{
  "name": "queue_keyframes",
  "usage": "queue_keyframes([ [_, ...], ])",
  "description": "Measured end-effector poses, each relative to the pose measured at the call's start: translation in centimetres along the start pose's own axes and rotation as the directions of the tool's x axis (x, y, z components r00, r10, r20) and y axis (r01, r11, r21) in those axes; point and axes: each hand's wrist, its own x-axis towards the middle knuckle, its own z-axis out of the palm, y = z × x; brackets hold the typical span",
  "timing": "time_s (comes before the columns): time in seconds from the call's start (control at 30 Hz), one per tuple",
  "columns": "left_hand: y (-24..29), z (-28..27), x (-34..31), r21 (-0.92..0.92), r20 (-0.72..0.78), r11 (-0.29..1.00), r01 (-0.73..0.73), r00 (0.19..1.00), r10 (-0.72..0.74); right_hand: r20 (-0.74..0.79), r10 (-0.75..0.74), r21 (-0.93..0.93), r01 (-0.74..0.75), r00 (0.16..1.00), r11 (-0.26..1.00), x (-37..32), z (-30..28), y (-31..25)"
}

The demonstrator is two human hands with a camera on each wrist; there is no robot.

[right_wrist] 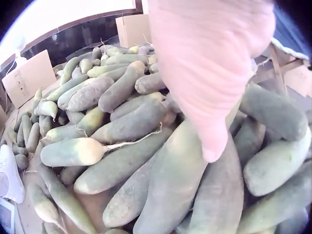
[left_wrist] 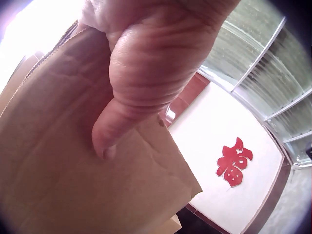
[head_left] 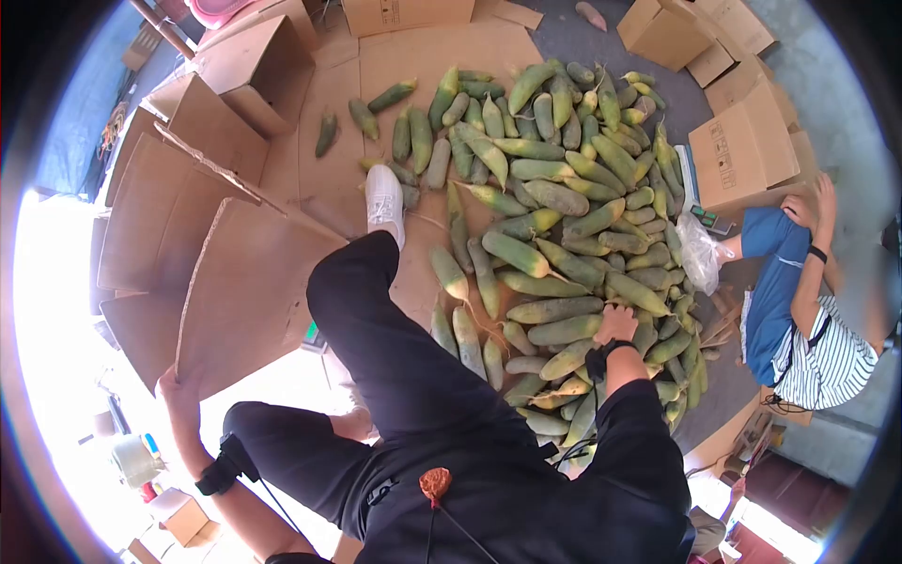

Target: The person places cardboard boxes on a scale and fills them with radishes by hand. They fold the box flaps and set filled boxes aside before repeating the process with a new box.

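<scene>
At the left, my left hand (head_left: 178,393) grips the edge of an upright cardboard box's flap (head_left: 249,291). In the left wrist view the thumb (left_wrist: 109,141) lies flat on the cardboard face (left_wrist: 58,161), while the fingers are hidden behind the edge. My right hand (head_left: 616,324) is down on a heap of green radishes (head_left: 554,197), holding the end of one green radish (right_wrist: 173,180). Its thumb lies along that radish's side in the right wrist view; the other fingers are out of sight under the hand.
Open cardboard boxes (head_left: 249,75) line the left and back, with another box (head_left: 742,155) at the right. A person in a striped shirt (head_left: 817,357) sits beside the heap, near a clear plastic bag (head_left: 698,252). My white shoe (head_left: 383,197) rests at the heap's left edge.
</scene>
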Motion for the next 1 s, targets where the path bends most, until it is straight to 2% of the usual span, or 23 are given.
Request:
queue_keyframes([
  [0.07,-0.3,0.1,0.1,-0.033,0.002,0.999,-0.011,1.0,0.011,0.002,-0.001,-0.013,0.001,1.0,1.0,0.4,0.6,-0.1],
  [0.13,-1.0,-0.1,0.0,-0.06,0.006,0.998,-0.021,1.0,0.022,0.058,-0.092,-0.045,0.094,0.994,0.995,1.0,1.0,0.0],
  [0.17,-1.4,-0.1,0.1,-0.024,0.0,1.0,-0.011,1.0,0.011,0.047,-0.086,-0.041,0.088,0.995,0.995,0.3,0.0,-0.3],
  [0.23,-1.2,0.1,0.2,0.003,-0.003,1.0,-0.009,1.0,0.009,0.122,-0.112,0.061,0.106,0.986,0.993,-2.3,-2.4,-0.7],
  [0.27,-0.5,0.2,-0.1,-0.008,-0.028,1.0,-0.021,0.999,0.021,0.066,-0.161,0.178,0.147,0.985,0.973,-2.4,-1.6,-0.4],
  [0.3,-0.1,0.3,-0.3,-0.021,-0.054,0.999,-0.032,0.998,0.031,0.056,-0.153,0.18,0.141,0.987,0.974,-2.7,-1.3,-0.4],
  [0.37,-0.2,0.3,-0.4,-0.023,-0.057,0.999,-0.03,0.998,0.029,-0.079,-0.197,0.433,0.212,0.977,0.876,-3.4,-0.8,-1.2],
  [0.4,-0.2,0.2,-0.4,-0.017,-0.058,1.0,-0.023,0.998,0.022,-0.065,-0.201,0.453,0.208,0.977,0.867,-3.6,-0.8,-1.8],
  [0.53,0.9,-0.2,-0.8,0.037,-0.053,0.999,0.007,0.999,-0.005,-0.144,-0.227,0.436,0.268,0.963,0.859,-4.7,-1.3,-4.2],
  [0.6,1.3,-0.5,-1.0,0.126,-0.054,0.992,0.011,0.999,-0.004,-0.197,-0.271,0.301,0.321,0.942,0.898,-5.3,-1.9,-5.6],
  [0.73,0.6,-0.1,-1.0,0.097,-0.108,0.994,-0.051,0.992,0.061,-0.255,-0.302,0.264,0.367,0.919,0.892,-8.3,-5.0,-7.3],
  [0.8,0.7,-0.1,-0.9,0.055,-0.105,0.997,-0.053,0.993,0.059,-0.398,-0.297,0.378,0.45,0.868,0.809,-10.0,-7.7,-7.5],
  [0.83,0.7,-0.1,-1.0,0.018,-0.098,0.999,-0.044,0.994,0.045,-0.508,-0.279,0.39,0.506,0.815,0.769,-10.7,-9.3,-7.7],
  [0.9,1.0,-0.4,-1.0,0.049,-0.061,0.999,-0.022,0.998,0.025,-0.688,-0.24,0.393,0.629,0.685,0.671,-12.4,-12.8,-8.4],
  [0.97,1.5,-0.8,-1.0,0.08,-0.034,0.997,-0.002,0.999,0.005,-0.832,-0.193,0.35,0.761,0.521,0.547,-14.5,-17.7,-9.2],
  [1.0,1.7,-0.9,-1.2,0.106,-0.035,0.994,-0.013,0.999,0.016,-0.849,-0.191,0.353,0.798,0.493,0.489,-15.6,-20.2,-9.7],
])
